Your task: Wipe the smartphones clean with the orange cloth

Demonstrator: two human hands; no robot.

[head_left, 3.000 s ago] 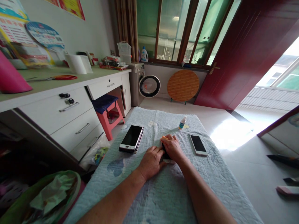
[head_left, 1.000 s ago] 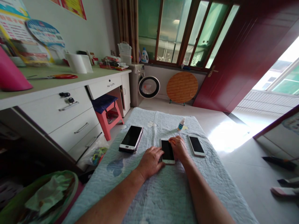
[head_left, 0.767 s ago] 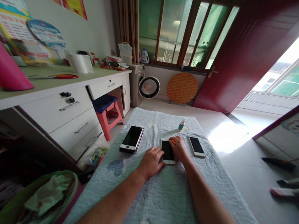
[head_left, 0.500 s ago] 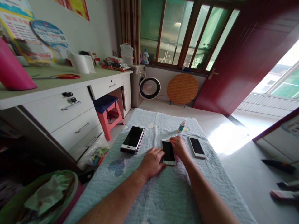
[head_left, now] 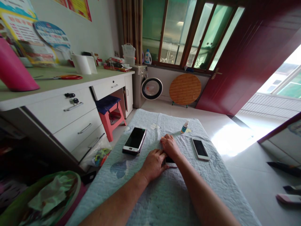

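Note:
A white-framed phone with a dark screen (head_left: 171, 162) lies on the light blue quilted cloth (head_left: 155, 201), mostly covered by my hands. My left hand (head_left: 154, 163) grips its left side, thumb at the lower edge. Across its upper part lies my right hand (head_left: 169, 146), fingers curled down; what they pinch is hidden. To the left, a larger white phone (head_left: 135, 138) rests on top of a dark one. A second white phone (head_left: 200, 149) lies flat at the right, and a small spray bottle (head_left: 184, 127) stands beyond my right hand.
Left of the cloth are a white desk (head_left: 77, 119), a red stool (head_left: 110, 117) and a bin with crumpled tissue (head_left: 76, 191). Behind stand a washing machine with its door open (head_left: 151, 88) and a round wooden board (head_left: 185, 89).
My right hand has moved left from the phone's right edge across its upper part, covering more of the screen. My left hand keeps its place; the view has shifted slightly.

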